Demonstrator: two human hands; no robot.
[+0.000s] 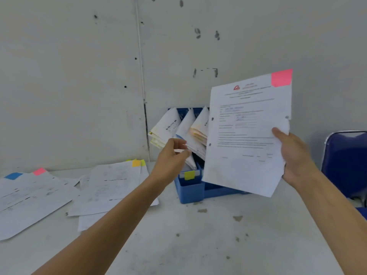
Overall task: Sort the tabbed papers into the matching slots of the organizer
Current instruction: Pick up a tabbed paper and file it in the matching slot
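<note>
Right hand (294,155) pinched the pink-tabbed white printed sheet (246,135) by its right edge, thumb in front, above the desk (198,245) near its rear edge; left hand (170,159) curled its fingers among papers (166,126) in the blue plastic organizer (191,190), grip unclear.

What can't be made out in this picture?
All in the head view:
1. Organizer: its right slots are hidden behind the pink-tabbed sheet that the right hand holds up.
2. Print on that sheet: too blurred to read.
3. Left hand: its fingertips are blurred at the filed papers; whether they pinch one is unclear.
4. Chair: cut off by the right edge.
</note>
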